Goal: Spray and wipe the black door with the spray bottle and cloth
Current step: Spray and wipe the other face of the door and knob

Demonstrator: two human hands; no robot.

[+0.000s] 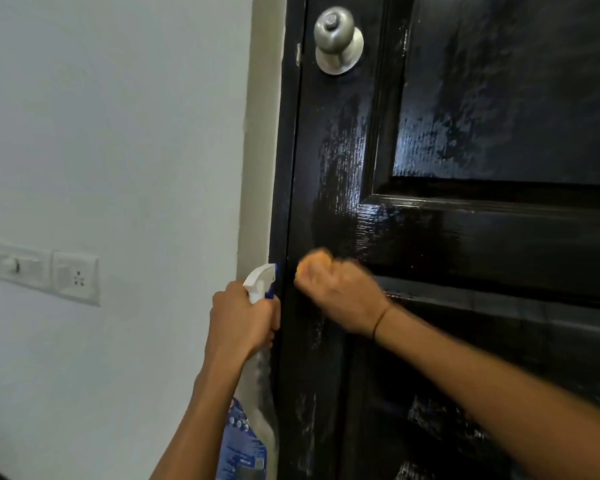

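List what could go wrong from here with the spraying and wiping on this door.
1. The spray bottle nozzle in the left hand sits near the door edge, so a stray squeeze might wet the white wall or drift toward the wall socket.
2. The right hand bunches the orange cloth small, so wet streaks on the panel may get smeared or missed.
3. The door knob could collect drips.

1 door (465, 237), 1 knob (338, 39), 1 spray btl (257, 285), 1 cloth (312, 261), 2 wall plates (45, 271).
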